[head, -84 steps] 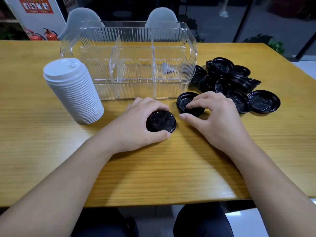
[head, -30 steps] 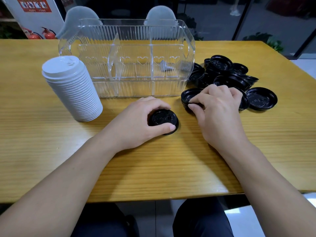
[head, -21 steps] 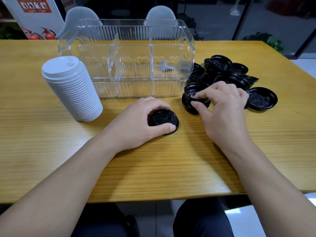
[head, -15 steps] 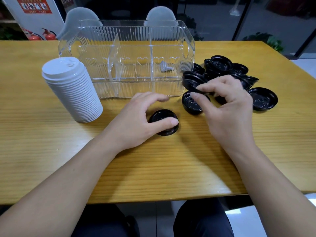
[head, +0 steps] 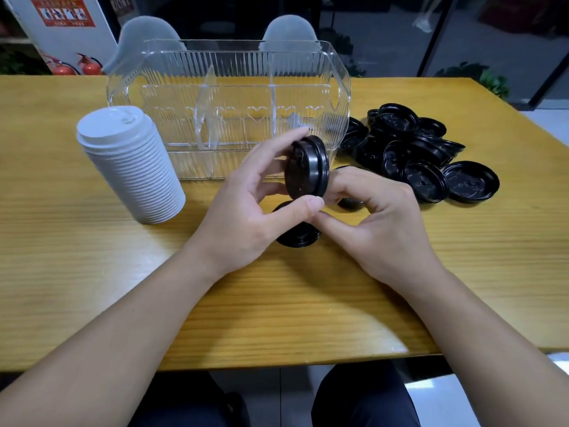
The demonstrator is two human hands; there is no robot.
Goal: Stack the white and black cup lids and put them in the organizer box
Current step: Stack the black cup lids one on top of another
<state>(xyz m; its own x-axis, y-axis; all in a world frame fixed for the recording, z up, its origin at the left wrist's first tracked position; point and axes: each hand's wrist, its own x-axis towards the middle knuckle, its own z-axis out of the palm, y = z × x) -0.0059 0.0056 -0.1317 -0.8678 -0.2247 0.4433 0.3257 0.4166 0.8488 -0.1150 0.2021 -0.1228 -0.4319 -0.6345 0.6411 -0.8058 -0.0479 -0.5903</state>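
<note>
A black lid (head: 306, 167) stands on edge in the air just in front of the clear organizer box (head: 234, 87). My left hand (head: 246, 217) grips it, fingers on its top rim and thumb at the bottom. My right hand (head: 381, 223) pinches its lower right rim, thumb touching my left thumb. A second black lid (head: 297, 238) lies flat on the table under both hands. Partly hidden behind my right fingers is another black lid (head: 351, 204). The tall stack of white lids (head: 129, 167) stands to the left of the box.
A loose pile of black lids (head: 409, 149) lies right of the box, most of them upside down. The box has upright dividers and nothing in its compartments. The wooden table (head: 92, 288) ends close to my body. Two grey chair backs (head: 289, 29) rise behind the box.
My right hand lifted a black lid off the pile's edge and turned it on edge. My left hand let go of the lid on the table and rose to grip the lifted one.
</note>
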